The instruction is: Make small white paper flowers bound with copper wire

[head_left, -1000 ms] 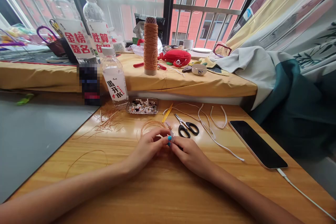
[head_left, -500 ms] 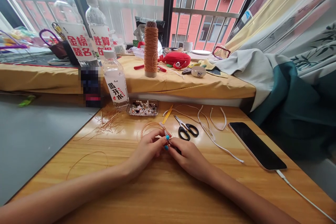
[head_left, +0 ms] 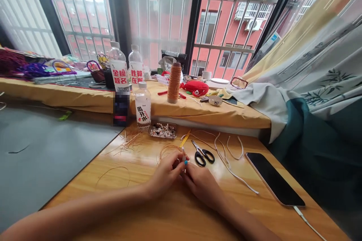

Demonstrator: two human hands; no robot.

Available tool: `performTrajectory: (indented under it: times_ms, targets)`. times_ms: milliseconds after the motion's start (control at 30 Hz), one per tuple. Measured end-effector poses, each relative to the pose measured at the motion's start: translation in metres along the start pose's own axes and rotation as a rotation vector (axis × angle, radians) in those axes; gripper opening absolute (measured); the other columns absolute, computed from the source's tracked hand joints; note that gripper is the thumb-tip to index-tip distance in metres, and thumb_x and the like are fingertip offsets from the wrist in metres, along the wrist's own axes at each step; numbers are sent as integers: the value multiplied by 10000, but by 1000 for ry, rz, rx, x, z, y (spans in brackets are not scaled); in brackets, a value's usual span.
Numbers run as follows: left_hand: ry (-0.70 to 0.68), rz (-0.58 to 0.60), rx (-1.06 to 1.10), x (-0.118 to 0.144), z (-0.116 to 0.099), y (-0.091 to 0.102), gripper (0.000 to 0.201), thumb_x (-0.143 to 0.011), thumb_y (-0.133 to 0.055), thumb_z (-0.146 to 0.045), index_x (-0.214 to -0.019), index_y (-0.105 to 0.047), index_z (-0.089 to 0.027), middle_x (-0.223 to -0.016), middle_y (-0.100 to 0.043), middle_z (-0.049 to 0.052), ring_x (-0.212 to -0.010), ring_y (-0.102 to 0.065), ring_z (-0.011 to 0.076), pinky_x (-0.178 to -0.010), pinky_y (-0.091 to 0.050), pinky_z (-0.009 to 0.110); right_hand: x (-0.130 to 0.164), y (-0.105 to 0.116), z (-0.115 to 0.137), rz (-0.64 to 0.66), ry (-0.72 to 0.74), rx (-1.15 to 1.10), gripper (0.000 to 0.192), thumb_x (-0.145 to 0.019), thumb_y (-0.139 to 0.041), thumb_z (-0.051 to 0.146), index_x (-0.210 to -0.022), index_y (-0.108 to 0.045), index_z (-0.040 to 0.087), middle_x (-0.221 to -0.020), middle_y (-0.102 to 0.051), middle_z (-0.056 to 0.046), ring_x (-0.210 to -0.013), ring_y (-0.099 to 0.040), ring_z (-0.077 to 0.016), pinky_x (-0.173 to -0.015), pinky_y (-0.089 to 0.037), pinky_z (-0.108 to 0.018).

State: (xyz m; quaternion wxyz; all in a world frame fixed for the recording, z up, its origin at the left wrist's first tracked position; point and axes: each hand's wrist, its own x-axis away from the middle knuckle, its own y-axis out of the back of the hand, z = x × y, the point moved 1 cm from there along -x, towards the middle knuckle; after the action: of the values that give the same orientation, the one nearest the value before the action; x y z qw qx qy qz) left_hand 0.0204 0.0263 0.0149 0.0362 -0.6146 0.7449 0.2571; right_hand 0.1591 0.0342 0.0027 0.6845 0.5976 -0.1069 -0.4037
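Over the wooden table my left hand [head_left: 168, 171] is closed, its thumb and fingers pinching a short pale piece that looks like white cord [head_left: 183, 152]. Against it my right hand [head_left: 204, 182] is closed too, with fingertips at the lower end of the same piece; they are partly hidden. Loops of thin brown thread [head_left: 166, 151] lie just beyond the left hand. A pair of black-handled scissors [head_left: 201, 155] rests half open right of the hands, and a yellow strip [head_left: 185, 139] lies behind them.
Lengths of white cord [head_left: 240, 181] lie right of the scissors, near a plugged-in phone [head_left: 275, 179]. A clear tray of small beads [head_left: 163, 130], loose thread scraps [head_left: 130, 140] and a water bottle [head_left: 143, 107] stand behind. On the ledge is a spool of brown thread [head_left: 174, 83].
The camera view has tilted up and turned left, so everything sits lower. Both hands stay together on the pale cord piece, with the fingers slightly shifted.
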Motion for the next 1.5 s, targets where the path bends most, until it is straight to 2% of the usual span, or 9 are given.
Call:
performTrajectory:
  times_ms: [267,433,533,733,800,900,1100,1267,1500]
  targets:
    - [-154,2,-323,10,6,-7,225,-803,-357,-256,-895,-536,-156,-597,-517,-7,-514,-441,89,-494,-343,184,3,-3,0,-190,-21,254,264,-847,-270,231,-822,-509,121,-650,-586,-57,-505,-520,-122,-446,-270,-230]
    - [-367,11,-596,16,7,-9,326,-841,-274,-235,-1114,-436,-159,-777,-608,62,-643,-559,127,-572,-411,221,10,7,-6,-187,12,446,247,-834,-288,161,-815,-529,112,-693,-590,-63,-577,-530,-118,-493,-283,-221]
    - [-524,59,-710,22,2,-6,347,-844,-252,-184,-1167,-371,-143,-879,-602,89,-767,-573,148,-638,-443,250,20,16,-12,-96,99,581,249,-831,-303,155,-864,-548,125,-713,-591,-57,-600,-526,-119,-509,-279,-219]
    - [-717,222,-1004,31,-5,8,349,-842,-261,-147,-1170,-380,-149,-944,-571,98,-887,-537,180,-743,-440,296,53,35,-30,-250,-234,679,314,-847,-261,185,-964,-545,123,-761,-593,-81,-666,-532,-142,-568,-303,-232]
    - [-674,168,-1011,30,-1,14,362,-829,-266,-114,-1175,-370,-138,-1047,-534,107,-950,-512,179,-786,-429,292,62,41,-33,-356,-353,692,313,-837,-273,188,-1000,-527,106,-813,-588,-97,-741,-526,-165,-629,-321,-246]
    - [-537,95,-1022,25,7,22,420,-788,-271,-53,-1194,-345,-136,-1127,-482,108,-950,-515,177,-775,-440,276,67,47,-35,-428,-396,697,317,-808,-333,206,-1063,-492,103,-895,-566,-108,-852,-490,-194,-738,-320,-274]
    - [-333,41,-1106,18,20,49,489,-756,-282,-48,-1220,-325,-197,-1150,-427,98,-878,-543,181,-681,-470,275,64,45,-35,-376,-300,706,387,-787,-366,203,-1161,-420,124,-1073,-504,-113,-991,-405,-222,-844,-273,-323]
    - [-122,-187,-1130,16,26,70,437,-783,-266,-93,-1205,-322,-190,-1154,-385,118,-785,-564,182,-532,-454,252,65,45,-41,-428,-367,738,399,-790,-332,161,-1179,-399,103,-1122,-473,-133,-1046,-365,-228,-872,-253,-338]
    - [-44,-325,-1091,13,35,84,261,-808,-318,-193,-1041,-429,-156,-1025,-446,89,-810,-543,183,-549,-421,239,66,44,-50,-480,-456,756,444,-773,-347,145,-1213,-356,88,-1140,-456,-139,-1055,-353,-232,-857,-278,-335]
